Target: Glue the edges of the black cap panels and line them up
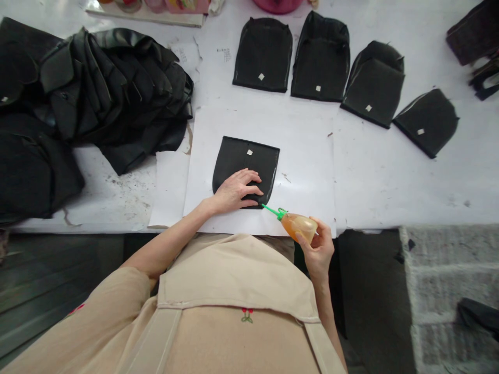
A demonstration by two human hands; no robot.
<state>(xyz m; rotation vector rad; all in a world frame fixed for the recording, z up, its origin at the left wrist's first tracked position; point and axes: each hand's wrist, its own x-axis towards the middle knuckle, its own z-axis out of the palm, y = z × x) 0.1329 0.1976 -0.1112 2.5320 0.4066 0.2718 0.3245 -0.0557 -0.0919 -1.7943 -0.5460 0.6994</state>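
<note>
A black leather-like panel with a small white square near its far edge lies on a white sheet. My left hand rests flat on the near half of the panel, fingers spread. My right hand is wrapped round a glue bottle with amber liquid and a green nozzle. The bottle is tilted, its nozzle tip at the panel's near right corner. A pale, shiny line runs along the panel's right edge. Part of the near edge is hidden under my left hand.
Several similar black pieces lie in an arc at the back right. A large heap of black pieces covers the left of the table. A pink container and a tray stand at the far edge.
</note>
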